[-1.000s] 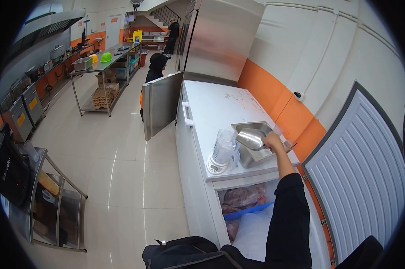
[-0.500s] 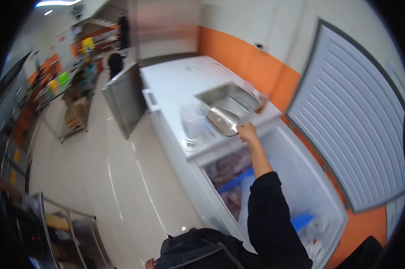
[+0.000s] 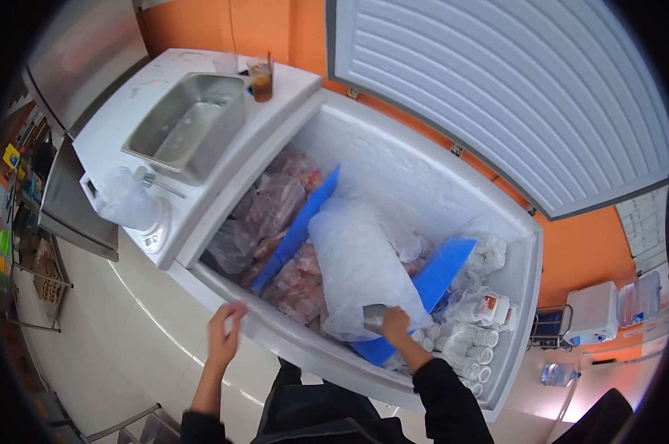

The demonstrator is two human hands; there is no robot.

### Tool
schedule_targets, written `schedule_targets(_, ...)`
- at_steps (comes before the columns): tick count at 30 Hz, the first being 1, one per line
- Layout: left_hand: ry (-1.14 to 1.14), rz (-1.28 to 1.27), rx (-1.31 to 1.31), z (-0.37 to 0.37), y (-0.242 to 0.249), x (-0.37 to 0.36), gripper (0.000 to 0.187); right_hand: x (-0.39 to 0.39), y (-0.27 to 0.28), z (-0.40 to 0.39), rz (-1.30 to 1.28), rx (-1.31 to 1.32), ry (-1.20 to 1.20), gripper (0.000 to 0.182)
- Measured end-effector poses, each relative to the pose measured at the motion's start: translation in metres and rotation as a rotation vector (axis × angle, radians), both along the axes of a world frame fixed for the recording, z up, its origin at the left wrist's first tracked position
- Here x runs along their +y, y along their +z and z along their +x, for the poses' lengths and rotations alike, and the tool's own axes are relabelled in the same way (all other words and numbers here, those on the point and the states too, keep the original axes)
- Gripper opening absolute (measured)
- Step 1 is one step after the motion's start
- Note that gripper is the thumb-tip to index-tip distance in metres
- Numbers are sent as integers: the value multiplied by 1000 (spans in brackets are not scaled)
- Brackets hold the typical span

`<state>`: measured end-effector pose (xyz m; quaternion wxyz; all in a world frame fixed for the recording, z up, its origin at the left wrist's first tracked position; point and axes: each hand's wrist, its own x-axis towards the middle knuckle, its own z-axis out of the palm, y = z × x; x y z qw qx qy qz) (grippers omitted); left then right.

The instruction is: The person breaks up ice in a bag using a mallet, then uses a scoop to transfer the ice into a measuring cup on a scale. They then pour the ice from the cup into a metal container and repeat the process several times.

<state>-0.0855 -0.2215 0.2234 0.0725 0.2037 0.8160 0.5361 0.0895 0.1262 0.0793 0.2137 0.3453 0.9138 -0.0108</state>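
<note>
Head view, right hand: closed round the handle of a metal scoop, whose bowl is pushed into the mouth of the clear ice bag.
Head view, left hand: fingers spread and holding nothing, hovering just over the front rim of the chest freezer.
Ice bag: lies inside the freezer between two blue dividers, with packs of frozen meat to its left.
Step in hand: judged to be digging ice out of the bag.
Next move: likely calls for lifting the scoop level and carrying it to the blender jug on the scale, beside the steel pan.
</note>
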Motion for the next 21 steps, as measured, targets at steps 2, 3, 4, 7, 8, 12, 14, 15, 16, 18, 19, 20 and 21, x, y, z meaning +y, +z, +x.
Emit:
schedule_targets(2, -216, -75, 122, -32, -28, 92, 17, -7, -94, -23, 157, 137, -39, 20)
schedule_targets(3, -275, -108, 67, -41, -60, 130, 22, -16, -127, -28, 282, 136, -75, 20)
schedule_targets(4, -322, -248, -18, -51, -107, 162, 27, -14, -139, -35, 370, 30, 12, 20)
schedule_targets(7, -369, -701, -448, -60, -250, 210, 48, -17, -94, -54, 379, -237, 17, 19)
schedule_targets(8, -362, -799, -346, -45, -290, 213, 53, -6, -87, -44, 217, -203, 69, 18)
schedule_targets(12, -157, -811, -864, 32, -379, 215, 75, 19, -77, -12, -153, -84, 88, 14)
schedule_targets(14, -53, -847, -1063, 46, -382, 220, 80, 19, -66, -7, -156, -27, 5, 15)
schedule_targets(15, -37, -823, -1107, 46, -389, 223, 80, 14, -60, -10, -139, 10, -24, 14)
schedule_targets(16, -26, -794, -1149, 45, -394, 224, 81, 10, -61, -15, -125, 44, -46, 14)
schedule_targets(18, -16, -703, -1214, 44, -407, 223, 81, 5, -76, -29, -14, 77, -65, 15)
schedule_targets(19, -11, -664, -1243, 42, -411, 222, 82, 2, -88, -36, 43, 97, -77, 15)
schedule_targets(20, -8, -632, -1272, 42, -416, 221, 82, -4, -124, -33, -31, 98, -76, 16)
schedule_targets(21, -6, -603, -1299, 42, -420, 219, 83, -11, -176, -26, -101, 102, -75, 21)
